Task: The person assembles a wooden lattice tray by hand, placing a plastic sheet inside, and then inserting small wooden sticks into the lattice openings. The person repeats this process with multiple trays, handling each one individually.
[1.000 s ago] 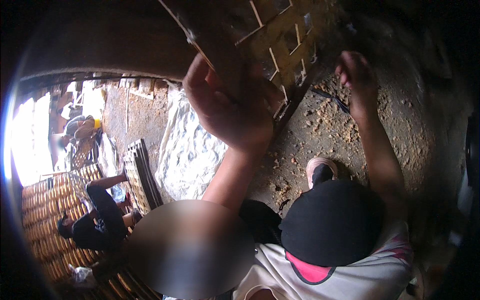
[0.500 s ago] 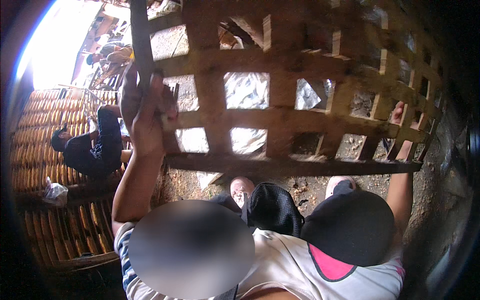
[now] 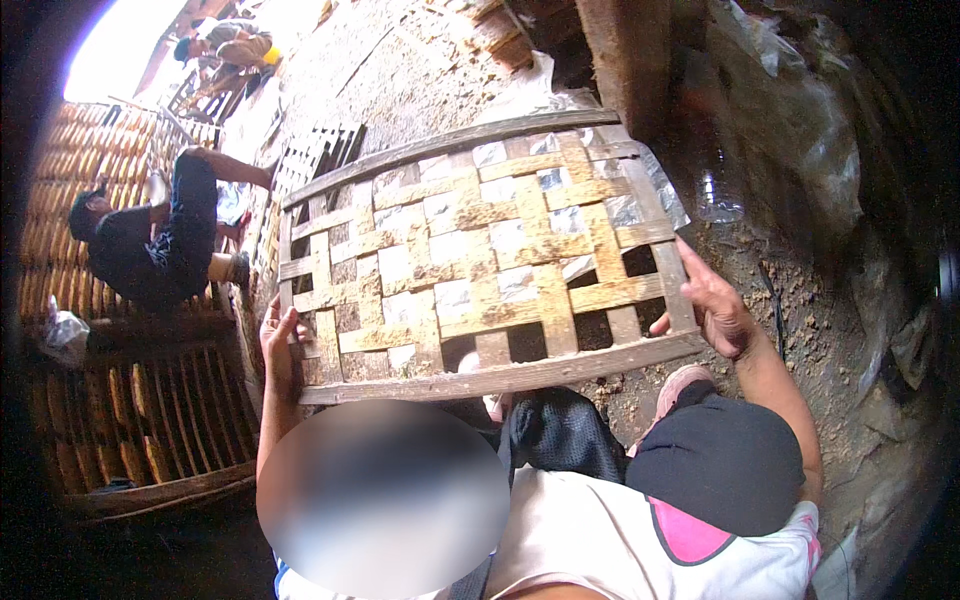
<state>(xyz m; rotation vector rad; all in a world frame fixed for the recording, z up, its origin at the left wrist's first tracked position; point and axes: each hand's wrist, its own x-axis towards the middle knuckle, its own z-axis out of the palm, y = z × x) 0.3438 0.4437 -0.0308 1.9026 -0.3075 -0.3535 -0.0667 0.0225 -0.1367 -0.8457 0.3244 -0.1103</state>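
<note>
In front of my body I hold a wooden-framed tray of open woven bamboo slats, level or slightly tilted. Pale brown crumbs or dirt cling to its slats. My left hand is closed on the left side of the frame near its front corner. Around the right side of the frame curls my right hand, with a fingertip showing through a gap in the weave. Bits of silvery plastic sheet show through the lattice from below.
To the left a person in dark clothes sits beside racks of upright slats. A plastic bag rests on the racks. Another person is farther back. A wooden post and hanging plastic sheeting stand right.
The tray has come down from a raised, near-upright position to a flatter one lower in front of me. Both hands have kept hold of its sides.
</note>
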